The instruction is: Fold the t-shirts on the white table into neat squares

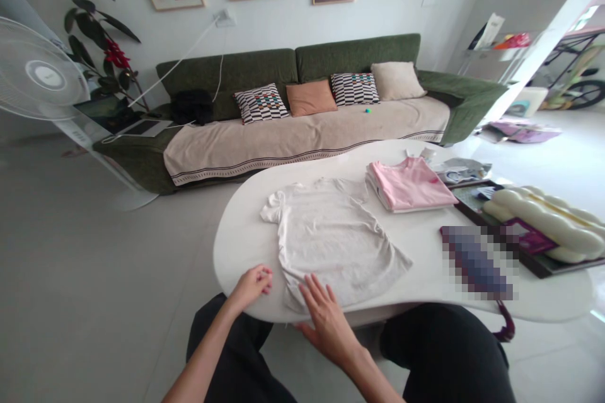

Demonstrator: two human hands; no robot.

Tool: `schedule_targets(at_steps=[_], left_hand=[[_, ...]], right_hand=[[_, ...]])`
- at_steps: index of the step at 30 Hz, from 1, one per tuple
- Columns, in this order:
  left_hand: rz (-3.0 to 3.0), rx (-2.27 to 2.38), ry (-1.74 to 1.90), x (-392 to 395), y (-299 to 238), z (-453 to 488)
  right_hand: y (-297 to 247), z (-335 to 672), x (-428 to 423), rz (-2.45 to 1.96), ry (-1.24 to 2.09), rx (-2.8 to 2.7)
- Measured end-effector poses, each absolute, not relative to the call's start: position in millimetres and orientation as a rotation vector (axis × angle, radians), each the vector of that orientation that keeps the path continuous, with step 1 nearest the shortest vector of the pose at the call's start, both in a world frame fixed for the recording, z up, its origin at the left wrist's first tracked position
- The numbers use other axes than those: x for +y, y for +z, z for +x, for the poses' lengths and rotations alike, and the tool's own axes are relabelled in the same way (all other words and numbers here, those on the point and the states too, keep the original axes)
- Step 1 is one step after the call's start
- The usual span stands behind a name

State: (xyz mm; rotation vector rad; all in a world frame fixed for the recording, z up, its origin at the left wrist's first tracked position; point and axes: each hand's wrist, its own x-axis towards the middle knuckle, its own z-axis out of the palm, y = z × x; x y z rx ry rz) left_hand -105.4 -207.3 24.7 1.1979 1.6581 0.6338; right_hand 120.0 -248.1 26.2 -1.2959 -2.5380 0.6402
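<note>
A white short-sleeved T-shirt (335, 239) lies spread out on the white table (241, 233), wrinkled, its neck end toward the sofa and its hem toward me. My right hand (326, 318) is open over the shirt's lower left hem corner, the fingertips resting on the cloth. Just left of that corner, above the table's near edge, my left hand (254, 286) has its fingers curled in. It is apart from the shirt and nothing shows in it. Beyond the shirt to the right sits a stack of folded clothes with a pink T-shirt (411, 182) on top.
On the table's right are a dark tray (543, 269) bearing a cream puffy object (543, 220), and a blurred-out dark item (477, 264) with a strap. A green sofa (236, 82) with cushions stands behind the table. At the left is a white fan (45, 75).
</note>
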Motion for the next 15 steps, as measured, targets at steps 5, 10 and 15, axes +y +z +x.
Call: schedule_targets(at_steps=[5, 10, 15], left_hand=[[1.163, 1.946, 0.863, -102, 34, -130], [1.126, 2.1, 0.894, -15, 23, -130], [1.111, 2.111, 0.818, 28, 16, -131]], right_hand=[[12, 81, -250, -1.12, 0.695, -2.599], [-26, 85, -250, -1.074, 0.483, -2.519], [-47, 90, -246, -0.984, 0.186, -2.306]])
